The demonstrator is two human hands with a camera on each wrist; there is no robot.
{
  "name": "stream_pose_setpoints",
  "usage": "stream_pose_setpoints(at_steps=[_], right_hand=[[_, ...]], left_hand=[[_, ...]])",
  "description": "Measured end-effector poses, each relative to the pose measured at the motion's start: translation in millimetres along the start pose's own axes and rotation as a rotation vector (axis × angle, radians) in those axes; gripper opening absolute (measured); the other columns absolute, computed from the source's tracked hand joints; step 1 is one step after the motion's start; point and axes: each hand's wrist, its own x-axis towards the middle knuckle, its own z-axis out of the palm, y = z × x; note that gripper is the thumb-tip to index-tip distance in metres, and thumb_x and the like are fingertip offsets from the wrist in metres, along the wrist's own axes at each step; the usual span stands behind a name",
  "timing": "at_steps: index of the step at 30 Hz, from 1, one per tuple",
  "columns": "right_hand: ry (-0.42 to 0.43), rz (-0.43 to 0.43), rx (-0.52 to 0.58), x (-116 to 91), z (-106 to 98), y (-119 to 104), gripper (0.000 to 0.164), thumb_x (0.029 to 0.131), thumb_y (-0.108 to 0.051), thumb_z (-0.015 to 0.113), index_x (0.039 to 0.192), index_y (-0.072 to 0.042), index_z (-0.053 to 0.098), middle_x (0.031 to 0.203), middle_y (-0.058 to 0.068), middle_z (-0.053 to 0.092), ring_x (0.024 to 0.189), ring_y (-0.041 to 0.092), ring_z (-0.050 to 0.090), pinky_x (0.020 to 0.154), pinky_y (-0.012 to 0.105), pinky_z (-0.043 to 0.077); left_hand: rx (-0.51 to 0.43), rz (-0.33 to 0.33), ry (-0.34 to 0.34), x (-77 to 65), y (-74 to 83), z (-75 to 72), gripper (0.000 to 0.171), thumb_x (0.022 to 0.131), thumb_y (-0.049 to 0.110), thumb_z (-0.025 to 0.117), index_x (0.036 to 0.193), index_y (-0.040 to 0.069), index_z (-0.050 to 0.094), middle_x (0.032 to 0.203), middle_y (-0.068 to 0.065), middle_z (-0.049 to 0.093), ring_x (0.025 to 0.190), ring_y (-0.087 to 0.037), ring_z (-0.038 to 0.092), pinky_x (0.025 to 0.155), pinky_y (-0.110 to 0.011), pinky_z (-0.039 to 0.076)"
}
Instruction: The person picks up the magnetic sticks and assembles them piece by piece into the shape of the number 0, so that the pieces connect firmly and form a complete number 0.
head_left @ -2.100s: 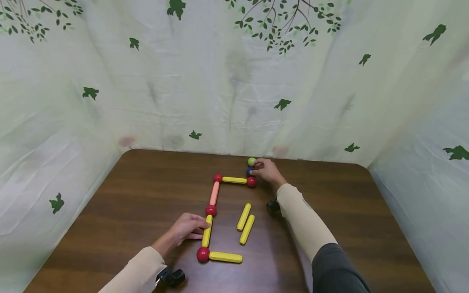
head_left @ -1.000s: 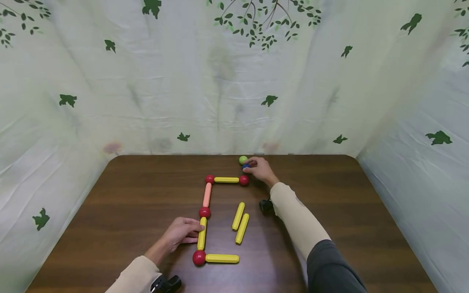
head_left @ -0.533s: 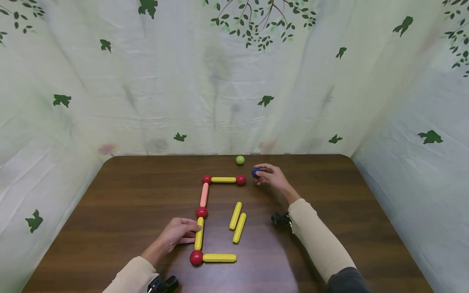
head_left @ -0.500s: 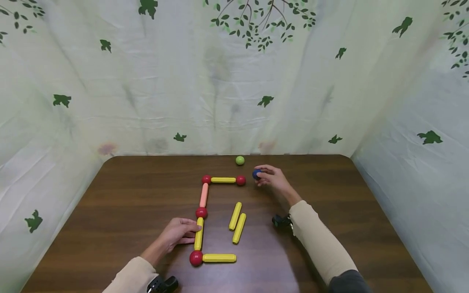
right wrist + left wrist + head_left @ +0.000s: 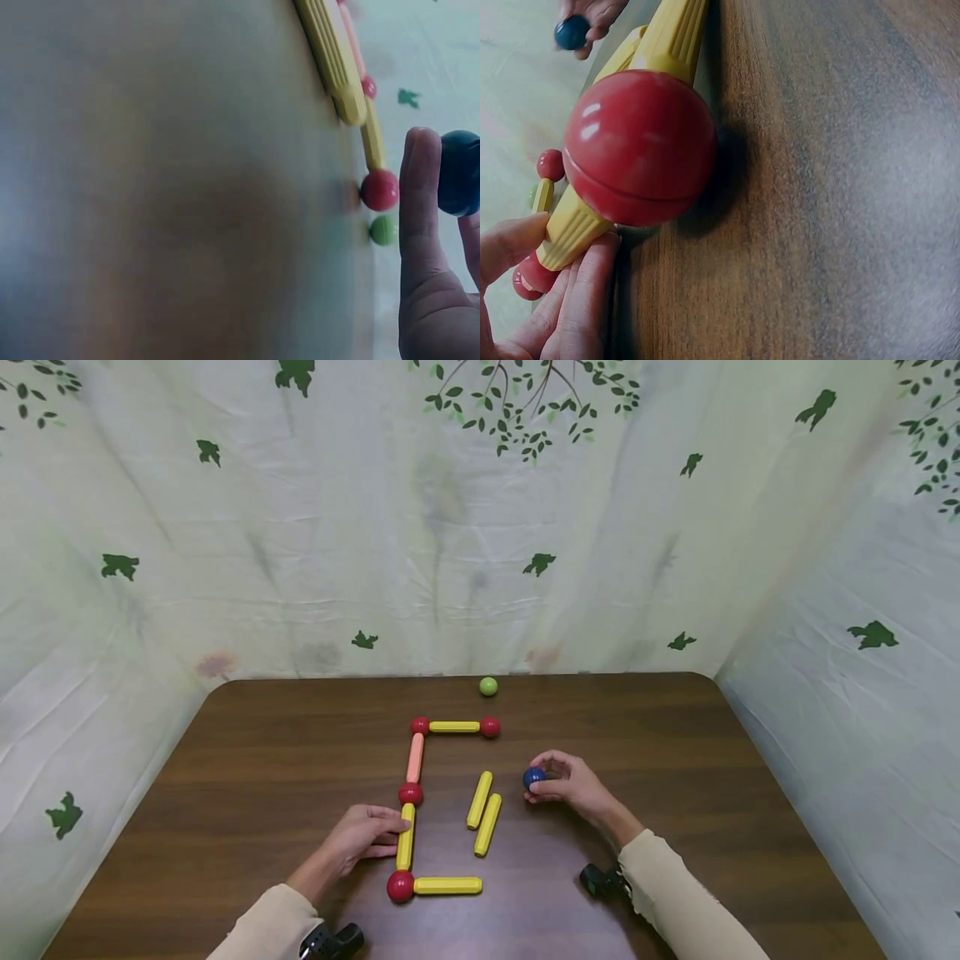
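Observation:
My left hand (image 5: pixel 363 839) grips a yellow rod (image 5: pixel 406 835) between thumb and fingers. That rod joins a large red ball (image 5: pixel 401 887) at its near end and another red ball (image 5: pixel 410 793) at its far end. From there a pink rod (image 5: pixel 415 758), a red ball (image 5: pixel 420 726), a yellow rod (image 5: pixel 454 727) and a last red ball (image 5: pixel 490 727) follow. A second yellow rod (image 5: pixel 447 886) runs right from the near ball. My right hand (image 5: pixel 572 787) pinches a blue ball (image 5: pixel 534 778), also seen in the left wrist view, right of the loose rods.
Two loose yellow rods (image 5: pixel 480 800) lie side by side between my hands. A green ball (image 5: pixel 488 686) sits by the far edge of the brown wooden table (image 5: pixel 300 735). White cloth printed with leaves (image 5: pixel 480 527) hangs behind and at both sides.
My right hand has taken the blue ball from beside the green ball and brought it right and nearer. My left hand keeps its grip on the yellow rod. The head view has shifted slightly.

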Motion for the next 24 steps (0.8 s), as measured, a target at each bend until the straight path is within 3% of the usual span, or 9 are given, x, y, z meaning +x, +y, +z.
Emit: stream_pose_setpoints(at_steps=[4,7,13,19,24], right_hand=[[-0.060,0.024,-0.019,-12.2,6.3,2.2,0.042,0.089,0.000,0.065,0.122,0.017,0.044,0.105,0.019,0.056,0.085,0.026,0.069,0.080,0.042,0.055],[-0.080,0.034,-0.113,-19.2,10.6,2.3,0.041,0.089,0.000,0.065,0.122,0.017,0.048,0.102,0.017,0.061,0.079,0.023,0.068,0.074,0.039,0.057],[-0.139,0.049,-0.345,-29.3,21.7,1.5,0.034,0.085,-0.003,0.071,0.116,0.007,0.061,0.089,0.011,0.066,0.068,0.020,0.060,0.060,0.032,0.054],[-0.232,0.087,-0.480,-34.6,39.0,1.2,0.030,0.082,-0.006,0.074,0.109,0.000,0.064,0.098,0.006,0.063,0.075,0.014,0.060,0.066,0.025,0.052],[-0.299,0.045,-0.665,-35.5,52.2,1.7,0.030,0.079,-0.010,0.076,0.107,-0.009,0.066,0.098,-0.003,0.062,0.077,0.008,0.057,0.069,0.022,0.051]], left_hand=[[0.007,0.000,0.008,-0.4,-1.7,-1.3,0.026,0.084,0.010,0.074,0.101,-0.007,0.067,0.086,-0.010,0.067,0.072,-0.020,0.063,0.068,-0.036,0.057],[0.017,0.010,0.004,-1.0,-2.1,-1.9,0.028,0.084,0.012,0.074,0.103,-0.007,0.067,0.088,-0.010,0.066,0.073,-0.021,0.063,0.069,-0.036,0.057],[0.017,0.008,0.007,-1.5,-1.3,-1.1,0.027,0.085,0.011,0.073,0.103,-0.007,0.067,0.088,-0.011,0.066,0.074,-0.021,0.064,0.069,-0.036,0.057],[0.026,0.003,0.008,-1.8,0.2,-1.7,0.029,0.084,0.012,0.074,0.104,-0.007,0.066,0.090,-0.011,0.066,0.074,-0.021,0.064,0.070,-0.036,0.057],[0.015,-0.002,0.002,-1.8,0.5,-1.9,0.029,0.084,0.011,0.074,0.104,-0.007,0.066,0.090,-0.011,0.066,0.074,-0.021,0.064,0.070,-0.036,0.057]])
